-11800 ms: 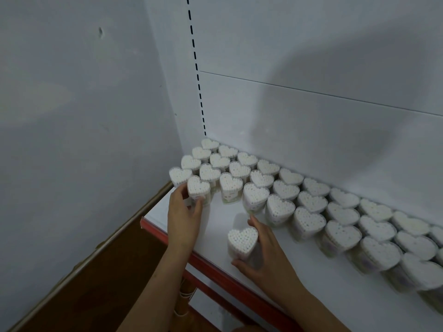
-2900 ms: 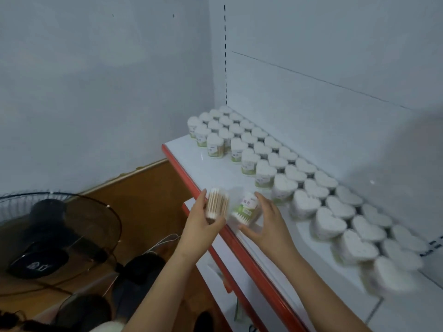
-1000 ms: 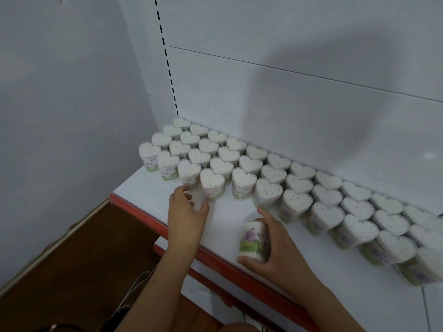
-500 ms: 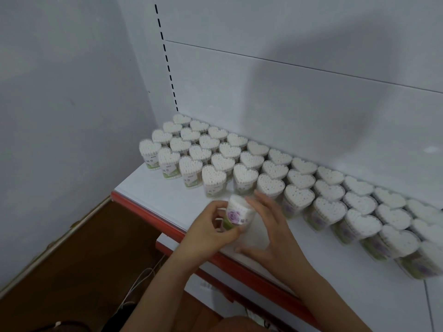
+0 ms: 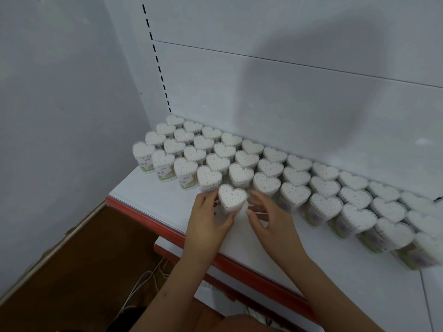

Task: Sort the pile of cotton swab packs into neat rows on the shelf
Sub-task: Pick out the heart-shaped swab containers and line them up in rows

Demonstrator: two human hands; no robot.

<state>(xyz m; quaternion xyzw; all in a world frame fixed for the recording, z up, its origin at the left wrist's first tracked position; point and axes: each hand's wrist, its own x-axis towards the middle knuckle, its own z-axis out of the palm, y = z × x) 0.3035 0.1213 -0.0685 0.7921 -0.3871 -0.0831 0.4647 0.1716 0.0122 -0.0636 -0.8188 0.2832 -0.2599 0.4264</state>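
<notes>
Most heart-shaped packs point(image 5: 266, 168) already stand in rows on the shelf point(image 5: 153, 200); left hand point(image 5: 206, 224) grips a loose pack point(image 5: 232, 197) near them, right hand point(image 5: 268, 221) released beside it

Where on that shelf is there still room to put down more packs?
Bare shelf runs along the red front edge, left of the hands and again right of them, in front of the rows. Against the back wall the packs stand tightly together.

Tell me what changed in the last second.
The loose pack went from lying in the right hand near the red edge to upright before the rows, held by the left hand. Right hand released it. Rows unchanged.
</notes>
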